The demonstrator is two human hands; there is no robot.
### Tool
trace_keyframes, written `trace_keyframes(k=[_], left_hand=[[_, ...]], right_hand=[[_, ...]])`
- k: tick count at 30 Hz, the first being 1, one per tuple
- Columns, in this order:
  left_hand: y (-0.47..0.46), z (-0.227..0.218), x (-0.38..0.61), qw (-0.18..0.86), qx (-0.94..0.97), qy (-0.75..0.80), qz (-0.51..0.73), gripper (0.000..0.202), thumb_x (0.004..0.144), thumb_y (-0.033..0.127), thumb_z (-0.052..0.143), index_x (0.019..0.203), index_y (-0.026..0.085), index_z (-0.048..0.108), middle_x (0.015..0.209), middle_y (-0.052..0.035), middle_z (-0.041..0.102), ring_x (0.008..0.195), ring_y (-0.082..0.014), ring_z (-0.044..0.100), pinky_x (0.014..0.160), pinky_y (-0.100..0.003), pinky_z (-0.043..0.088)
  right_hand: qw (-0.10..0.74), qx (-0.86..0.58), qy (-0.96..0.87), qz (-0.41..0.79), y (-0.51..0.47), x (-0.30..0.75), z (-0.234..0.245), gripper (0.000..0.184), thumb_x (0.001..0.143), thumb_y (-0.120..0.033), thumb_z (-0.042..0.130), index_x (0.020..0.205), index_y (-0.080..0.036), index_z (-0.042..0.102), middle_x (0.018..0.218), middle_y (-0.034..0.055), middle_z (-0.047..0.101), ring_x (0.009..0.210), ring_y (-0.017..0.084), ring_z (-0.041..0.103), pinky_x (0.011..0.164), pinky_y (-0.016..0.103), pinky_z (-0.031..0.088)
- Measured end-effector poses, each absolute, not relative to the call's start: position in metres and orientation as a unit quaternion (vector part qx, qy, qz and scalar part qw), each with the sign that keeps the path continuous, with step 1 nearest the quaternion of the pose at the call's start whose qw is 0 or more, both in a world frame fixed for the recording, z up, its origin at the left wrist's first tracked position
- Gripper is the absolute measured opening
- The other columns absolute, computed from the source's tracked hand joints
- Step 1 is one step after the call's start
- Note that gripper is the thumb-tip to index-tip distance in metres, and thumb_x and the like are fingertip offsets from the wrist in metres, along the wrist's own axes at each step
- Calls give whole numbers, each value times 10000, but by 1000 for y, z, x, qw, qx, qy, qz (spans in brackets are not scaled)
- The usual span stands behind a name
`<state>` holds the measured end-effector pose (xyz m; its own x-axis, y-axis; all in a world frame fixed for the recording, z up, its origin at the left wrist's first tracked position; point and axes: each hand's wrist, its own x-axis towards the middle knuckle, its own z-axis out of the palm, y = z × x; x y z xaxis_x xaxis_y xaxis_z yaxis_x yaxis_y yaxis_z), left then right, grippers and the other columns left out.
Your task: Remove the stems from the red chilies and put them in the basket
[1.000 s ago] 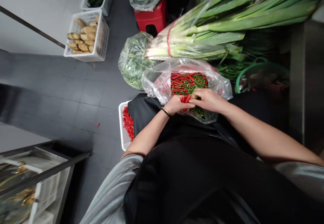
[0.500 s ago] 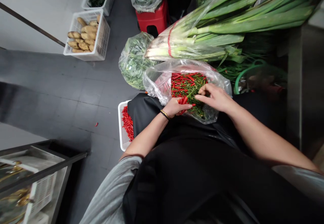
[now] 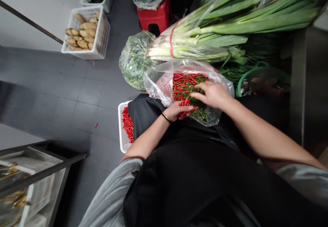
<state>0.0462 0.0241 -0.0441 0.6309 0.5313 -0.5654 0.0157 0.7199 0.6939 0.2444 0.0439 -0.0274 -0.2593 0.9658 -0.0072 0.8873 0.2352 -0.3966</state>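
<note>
My left hand (image 3: 176,110) is closed around several red chilies (image 3: 185,107), its thumb lying across them. A clear plastic bag (image 3: 156,85) in front of me lies wide at the mouth, full of red chilies with green stems (image 3: 184,83). Over the right part of that heap is my right hand (image 3: 214,93), thumb and forefinger apart, with nothing visible between them. Its fingertips are by the green stems; whether they touch them I cannot tell. Beside my left knee, a white basket (image 3: 121,131) contains loose red chilies (image 3: 127,124).
Long leeks (image 3: 179,45) in plastic lie beyond the bag, beside bagged leafy greens (image 3: 135,61). A red stool (image 3: 156,16), a crate of tubers (image 3: 99,45) and a green-rimmed basket (image 3: 239,83) stand around. One chili piece (image 3: 96,125) lies on the floor. A metal rack (image 3: 58,165) is at lower left.
My right hand has moved a little left over the chili heap. My left hand stays almost in place, still holding chilies.
</note>
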Motion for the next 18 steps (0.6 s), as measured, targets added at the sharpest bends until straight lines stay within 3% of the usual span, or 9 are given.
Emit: trace_keyframes(k=[4, 8, 14, 18], left_hand=[[28, -43, 37, 858, 321, 349, 200, 504, 530, 485, 833, 776, 135, 567, 548, 22, 560, 411, -55, 435, 376, -198, 240], [31, -48, 40, 839, 299, 397, 221, 459, 533, 429, 841, 753, 121, 582, 524, 21, 560, 389, -45, 403, 376, -206, 198], [37, -55, 57, 775, 241, 469, 347, 400, 598, 422, 803, 748, 90, 638, 471, 40, 503, 386, -30, 322, 410, -231, 190], [32, -54, 60, 805, 240, 429, 332, 411, 534, 395, 839, 674, 125, 562, 498, 42, 499, 430, -47, 407, 442, -223, 257]], right_hand=[[107, -663, -722, 166, 89, 254, -53, 462, 842, -571, 577, 968, -139, 685, 932, 186, 674, 895, 321, 605, 758, 410, 414], [41, -648, -745, 154, 97, 258, -60, 311, 892, -439, 533, 876, -167, 681, 851, 157, 676, 819, 292, 613, 705, 387, 410], [26, -529, -840, 120, 35, 245, -22, 365, 948, -395, 401, 890, -151, 667, 865, 145, 659, 690, 227, 583, 569, 324, 336], [59, -405, -889, 203, 6, 229, -11, 349, 974, -328, 346, 941, -173, 657, 905, 110, 671, 746, 192, 599, 606, 295, 367]])
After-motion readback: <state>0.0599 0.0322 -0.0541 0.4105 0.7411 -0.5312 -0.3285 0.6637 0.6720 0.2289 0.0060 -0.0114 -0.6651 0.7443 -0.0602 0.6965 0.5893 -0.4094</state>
